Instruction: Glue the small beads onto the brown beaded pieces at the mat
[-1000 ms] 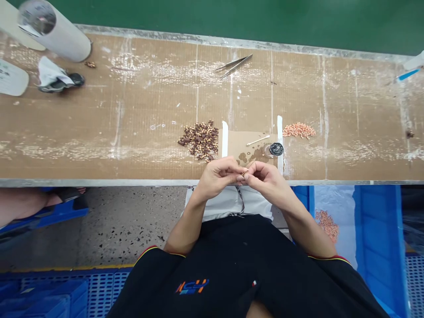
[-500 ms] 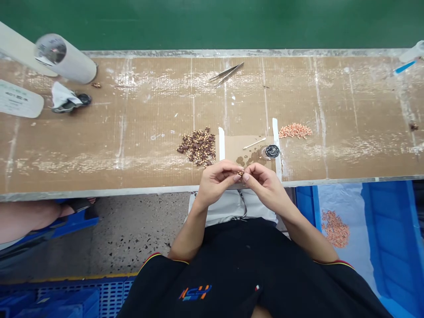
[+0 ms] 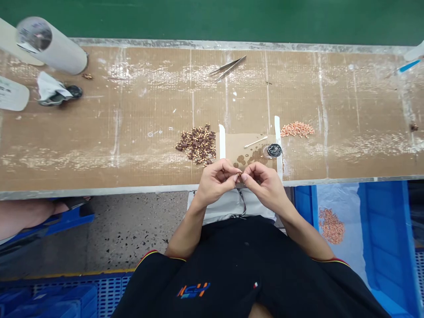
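Both the left hand [image 3: 215,183] and right hand [image 3: 263,183] pinch one small brown part [image 3: 239,175] between fingertips at the bench edge [image 3: 99,187], close to the brown parts pile [image 3: 198,144] for easy reach

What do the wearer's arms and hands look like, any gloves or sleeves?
No gloves: the left hand and right hand are bare, with no rings or watch visible. Forearms are bare too. The black short sleeves end near the elbow, with red-and-yellow piping at the cuff. The shirt's chest bears an orange-and-blue logo.

left hand [image 3: 215,181], right hand [image 3: 263,183], pinching small part [image 3: 239,175]
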The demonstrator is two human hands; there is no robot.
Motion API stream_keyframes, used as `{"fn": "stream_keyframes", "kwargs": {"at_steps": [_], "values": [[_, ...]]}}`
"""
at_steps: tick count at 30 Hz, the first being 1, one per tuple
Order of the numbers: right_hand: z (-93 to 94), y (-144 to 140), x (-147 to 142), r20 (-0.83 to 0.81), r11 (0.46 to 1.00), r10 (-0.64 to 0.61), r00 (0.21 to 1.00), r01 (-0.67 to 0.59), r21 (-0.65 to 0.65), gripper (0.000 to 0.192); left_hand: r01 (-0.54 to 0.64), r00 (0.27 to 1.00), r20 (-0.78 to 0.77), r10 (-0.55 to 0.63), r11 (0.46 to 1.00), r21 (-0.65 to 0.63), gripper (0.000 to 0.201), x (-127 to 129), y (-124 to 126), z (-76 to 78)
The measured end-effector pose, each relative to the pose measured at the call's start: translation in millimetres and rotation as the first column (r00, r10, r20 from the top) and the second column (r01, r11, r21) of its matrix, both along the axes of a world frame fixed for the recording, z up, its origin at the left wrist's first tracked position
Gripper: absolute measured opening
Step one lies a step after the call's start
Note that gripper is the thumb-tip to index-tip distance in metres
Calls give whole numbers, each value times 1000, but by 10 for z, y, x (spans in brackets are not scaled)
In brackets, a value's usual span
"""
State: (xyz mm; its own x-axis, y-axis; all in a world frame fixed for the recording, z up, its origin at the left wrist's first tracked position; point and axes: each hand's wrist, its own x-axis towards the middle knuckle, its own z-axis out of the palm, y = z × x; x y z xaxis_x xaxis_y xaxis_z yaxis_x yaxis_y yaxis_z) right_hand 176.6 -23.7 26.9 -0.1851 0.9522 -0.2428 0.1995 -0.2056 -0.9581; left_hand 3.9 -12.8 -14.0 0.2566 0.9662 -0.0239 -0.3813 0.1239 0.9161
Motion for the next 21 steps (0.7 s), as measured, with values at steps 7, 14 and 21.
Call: {"fn": "stream_keyframes", "kwargs": {"at_steps": [7,14,21], "values": [[3,23,15,15,1000,29,999,-29,12,39,20,999,30,-21,999,34,23,-25,41,36],[115,-30,268,125,986,35,992,-54,158,32,-53,993,-97,73,980,192,14,-44,-15,60],[-80,61,1364,519,796,-605,604,436,420,22,-427,474,-649,595,800,422,8,-587,-97,180]]}}
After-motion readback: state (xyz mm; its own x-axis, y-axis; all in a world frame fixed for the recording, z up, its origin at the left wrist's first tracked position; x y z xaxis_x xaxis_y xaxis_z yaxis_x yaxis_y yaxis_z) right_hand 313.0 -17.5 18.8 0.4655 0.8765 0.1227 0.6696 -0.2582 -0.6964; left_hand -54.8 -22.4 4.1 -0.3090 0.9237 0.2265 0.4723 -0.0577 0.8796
